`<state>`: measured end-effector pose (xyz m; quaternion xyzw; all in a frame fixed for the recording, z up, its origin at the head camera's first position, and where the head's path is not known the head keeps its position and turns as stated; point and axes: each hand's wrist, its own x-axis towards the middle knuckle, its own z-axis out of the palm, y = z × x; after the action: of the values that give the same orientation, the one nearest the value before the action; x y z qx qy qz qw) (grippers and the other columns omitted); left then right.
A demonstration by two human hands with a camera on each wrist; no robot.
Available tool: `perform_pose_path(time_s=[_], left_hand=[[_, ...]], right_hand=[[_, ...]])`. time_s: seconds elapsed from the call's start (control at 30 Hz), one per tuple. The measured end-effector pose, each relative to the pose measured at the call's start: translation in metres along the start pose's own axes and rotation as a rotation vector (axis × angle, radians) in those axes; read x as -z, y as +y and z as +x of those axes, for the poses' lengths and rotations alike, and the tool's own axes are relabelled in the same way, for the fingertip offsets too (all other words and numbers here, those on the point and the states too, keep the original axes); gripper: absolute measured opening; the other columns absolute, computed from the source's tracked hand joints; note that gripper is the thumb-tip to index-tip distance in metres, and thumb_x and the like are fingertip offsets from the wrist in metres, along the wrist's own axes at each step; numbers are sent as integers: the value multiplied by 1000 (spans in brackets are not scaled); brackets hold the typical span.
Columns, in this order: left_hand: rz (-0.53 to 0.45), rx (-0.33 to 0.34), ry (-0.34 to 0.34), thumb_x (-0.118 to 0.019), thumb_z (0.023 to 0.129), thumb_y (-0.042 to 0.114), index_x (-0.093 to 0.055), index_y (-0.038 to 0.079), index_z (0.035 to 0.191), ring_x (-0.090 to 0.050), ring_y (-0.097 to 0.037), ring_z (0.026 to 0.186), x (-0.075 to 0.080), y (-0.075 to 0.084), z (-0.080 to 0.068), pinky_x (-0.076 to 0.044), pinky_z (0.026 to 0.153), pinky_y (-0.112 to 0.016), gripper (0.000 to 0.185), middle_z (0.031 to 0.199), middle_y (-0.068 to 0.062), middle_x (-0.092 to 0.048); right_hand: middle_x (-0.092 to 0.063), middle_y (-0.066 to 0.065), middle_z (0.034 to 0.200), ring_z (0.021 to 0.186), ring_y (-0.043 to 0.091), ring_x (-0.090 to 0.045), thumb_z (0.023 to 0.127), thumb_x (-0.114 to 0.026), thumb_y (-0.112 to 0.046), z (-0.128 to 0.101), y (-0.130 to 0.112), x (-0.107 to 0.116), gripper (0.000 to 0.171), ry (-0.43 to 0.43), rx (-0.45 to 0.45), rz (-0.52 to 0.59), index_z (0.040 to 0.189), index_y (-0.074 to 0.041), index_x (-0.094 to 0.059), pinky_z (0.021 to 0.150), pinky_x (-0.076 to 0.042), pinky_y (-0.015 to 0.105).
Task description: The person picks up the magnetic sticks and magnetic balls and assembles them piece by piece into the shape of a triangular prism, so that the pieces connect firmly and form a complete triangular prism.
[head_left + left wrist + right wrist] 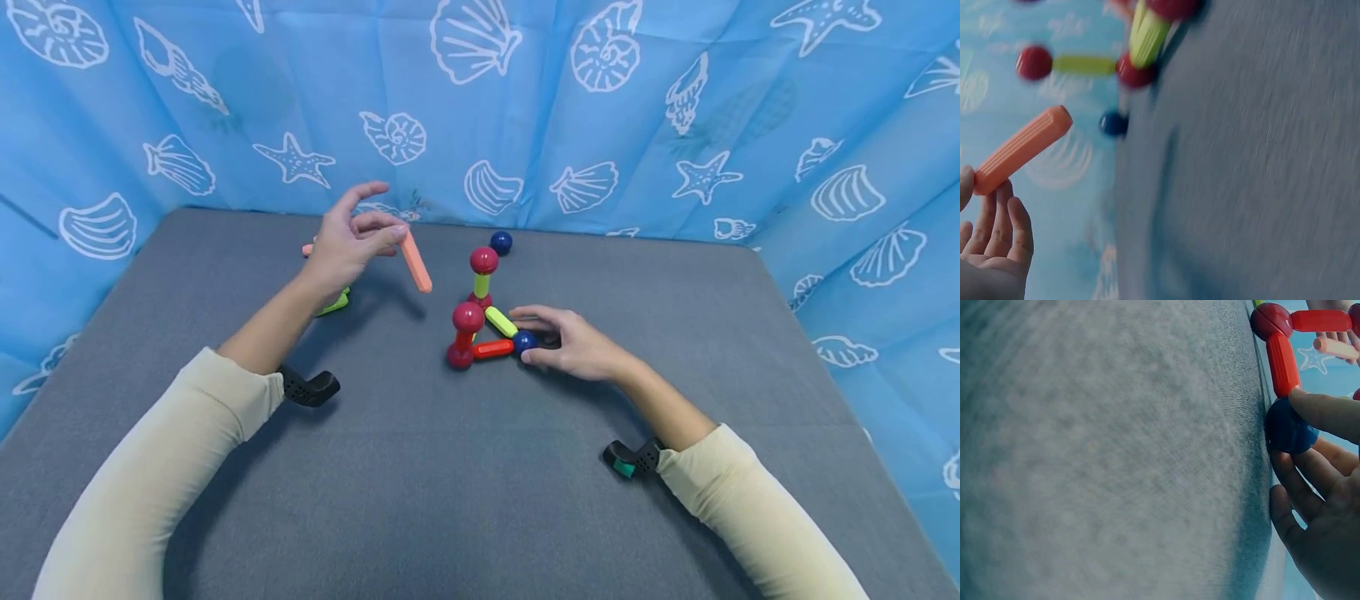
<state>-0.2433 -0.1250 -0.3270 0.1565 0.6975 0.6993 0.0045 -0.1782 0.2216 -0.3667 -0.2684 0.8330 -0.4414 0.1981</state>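
Observation:
My left hand [347, 246] pinches one end of an orange magnetic rod [417, 265] between thumb and fingers, above the table. The rod slants downward, its other end free, left of a small structure of rods and balls. That structure has a triangular base with a red rod [493, 349], a yellow-green rod [501, 322] and a blue ball [524, 342] at its right corner. Two uprights stand on its left corners, each topped by a dark red ball [468, 317]. My right hand [576, 343] grips the blue corner ball, thumb on the near side, fingers on the far side.
A loose blue ball [501, 242] lies behind the structure, near the table's far edge. Yellow-green pieces [335, 303] and another orange rod [307, 249] lie partly hidden behind my left hand and forearm. A blue shell-patterned curtain [510, 108] hangs beyond the grey table [450, 492].

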Motion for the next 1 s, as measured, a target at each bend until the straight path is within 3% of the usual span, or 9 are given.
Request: perform_pose_path(time_s=[0.2, 0.57, 1.0], left_hand=[[67, 23, -109, -68, 95, 11, -41, 14, 147, -68, -17, 96, -28, -5, -5, -56, 81, -29, 60, 107, -7, -71], [157, 25, -264, -66, 96, 8, -42, 9, 146, -68, -23, 98, -55, -15, -7, -55, 85, -34, 56, 111, -16, -69], [158, 37, -254, -73, 91, 11, -44, 9, 143, -69, -25, 89, -69, -19, -3, -55, 84, -34, 59, 102, -15, -64]], right_hand=[[-54, 16, 143, 135, 32, -47, 91, -71, -8, 1, -1, -1, 63, 7, -7, -22, 146, 1, -42, 112, -32, 54], [-55, 16, 142, 134, 31, -48, 91, -71, -8, 1, -1, -1, 62, 10, -16, -25, 146, 1, -43, 110, -34, 54], [-54, 17, 142, 135, 31, -48, 91, -71, -8, 2, -3, -1, 62, -1, -21, -12, 146, 1, -43, 111, -33, 54]])
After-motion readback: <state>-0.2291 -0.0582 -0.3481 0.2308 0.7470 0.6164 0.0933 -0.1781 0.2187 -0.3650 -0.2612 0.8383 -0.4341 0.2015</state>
